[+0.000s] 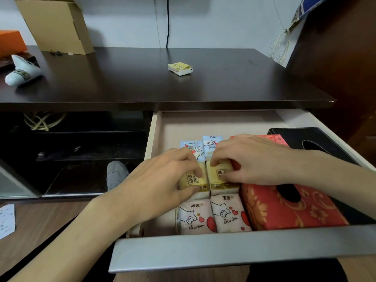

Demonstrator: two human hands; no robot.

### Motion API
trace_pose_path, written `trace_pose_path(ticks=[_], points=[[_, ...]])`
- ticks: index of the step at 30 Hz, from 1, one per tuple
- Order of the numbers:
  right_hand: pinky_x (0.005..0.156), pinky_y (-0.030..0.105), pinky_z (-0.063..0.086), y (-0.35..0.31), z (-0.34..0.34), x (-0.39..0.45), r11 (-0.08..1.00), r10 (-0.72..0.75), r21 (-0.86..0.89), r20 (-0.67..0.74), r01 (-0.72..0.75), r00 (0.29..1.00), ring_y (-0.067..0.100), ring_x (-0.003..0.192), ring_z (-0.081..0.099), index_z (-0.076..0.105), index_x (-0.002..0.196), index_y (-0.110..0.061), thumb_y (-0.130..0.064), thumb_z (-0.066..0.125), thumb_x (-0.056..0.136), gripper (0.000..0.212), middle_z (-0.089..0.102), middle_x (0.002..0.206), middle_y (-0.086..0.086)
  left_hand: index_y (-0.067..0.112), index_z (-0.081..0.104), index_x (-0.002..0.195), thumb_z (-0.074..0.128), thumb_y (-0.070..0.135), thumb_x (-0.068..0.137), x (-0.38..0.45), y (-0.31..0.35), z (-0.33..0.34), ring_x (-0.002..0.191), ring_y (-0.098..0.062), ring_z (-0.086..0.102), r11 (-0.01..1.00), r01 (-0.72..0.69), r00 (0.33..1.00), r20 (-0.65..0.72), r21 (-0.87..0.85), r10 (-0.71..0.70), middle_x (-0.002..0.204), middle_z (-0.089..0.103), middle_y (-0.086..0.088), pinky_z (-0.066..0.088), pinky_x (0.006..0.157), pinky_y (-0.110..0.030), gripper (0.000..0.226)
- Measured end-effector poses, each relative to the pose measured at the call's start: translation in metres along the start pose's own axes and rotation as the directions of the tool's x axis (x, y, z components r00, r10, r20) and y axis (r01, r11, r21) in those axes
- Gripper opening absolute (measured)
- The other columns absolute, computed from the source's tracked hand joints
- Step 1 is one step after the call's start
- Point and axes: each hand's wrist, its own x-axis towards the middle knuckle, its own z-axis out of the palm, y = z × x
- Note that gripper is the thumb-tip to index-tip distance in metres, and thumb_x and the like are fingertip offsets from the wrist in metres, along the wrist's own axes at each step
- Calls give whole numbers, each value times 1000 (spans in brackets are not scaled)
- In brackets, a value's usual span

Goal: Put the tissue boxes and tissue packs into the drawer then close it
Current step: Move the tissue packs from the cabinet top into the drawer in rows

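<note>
Pinching one yellow pack (194,180) per hand (162,180), right (250,159) beside left, seat both flat between near and far rows

Both bare forearms reaching in from below, converging at centre. Left hand (162,180) palm down, fingers curled, fingertips and thumb pressing downward. Right hand (250,159) mirrored just beside it, knuckles up, fingers bent, thumb tucked underneath.

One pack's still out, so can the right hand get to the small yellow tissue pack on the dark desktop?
Probably yes: the small yellow tissue pack lies alone on the dark desktop, nothing above it, though the right hand is in the drawer.
</note>
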Motion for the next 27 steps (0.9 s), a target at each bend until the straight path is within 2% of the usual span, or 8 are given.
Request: trace_pose_path(ticks=[4,8,11,13,15,20,24,27], points=[[92,38,46,1,-2,4,1000,19,18,-31,-19,999,7,110,55,64,114,-40,-49,65,86,29,60,112,-19,41,60,115,55,51,92,3,0,1,110,1,49,999,23,1000,-19,22,-23,119,51,22,47,80,-27,26],[87,43,49,12,-6,13,990,77,127,-148,-59,986,7,103,52,66,109,-39,-43,52,93,21,60,108,-20,40,60,114,51,50,93,18,-10,-6,108,-7,55,996,85,993,-87,3,-84,117,55,20,51,79,-38,26],[100,45,45,23,-3,34,977,168,151,-107,-151,980,15,121,53,64,126,-34,-31,47,99,31,62,127,-12,32,59,124,50,46,95,51,-23,-7,114,-14,56,982,181,980,-97,54,-176,125,58,12,48,84,-35,34],[107,44,42,27,5,48,967,208,156,-35,-200,977,20,133,50,57,140,-26,-27,44,102,40,57,142,-4,23,55,133,49,46,96,71,-32,-2,121,-21,55,964,238,971,-39,122,-235,133,58,4,44,87,-33,43],[108,44,41,31,13,59,950,265,166,16,-264,964,25,138,49,55,142,-24,-27,41,102,42,54,150,-1,18,54,131,43,48,98,84,-39,6,123,-28,55,946,272,958,41,175,-283,135,59,-3,46,94,-40,46],[83,39,39,37,20,68,927,328,170,70,-335,942,28,121,56,61,129,-34,-19,43,94,43,66,130,-1,19,61,107,37,41,99,93,-45,18,98,-31,58,935,283,944,108,215,-311,115,66,-6,38,71,-37,34],[84,38,36,39,21,65,923,320,207,61,-325,946,23,120,55,61,123,-42,-18,42,93,43,63,133,-7,22,61,98,39,40,97,92,-43,19,85,-24,55,946,278,946,123,168,-299,105,67,0,36,66,-36,28],[92,40,44,37,20,63,916,302,277,-4,-290,953,19,120,57,64,124,-37,-18,43,96,40,66,131,-9,24,62,108,41,42,97,89,-44,17,94,-24,58,948,281,945,126,150,-300,112,67,1,44,74,-38,30]])
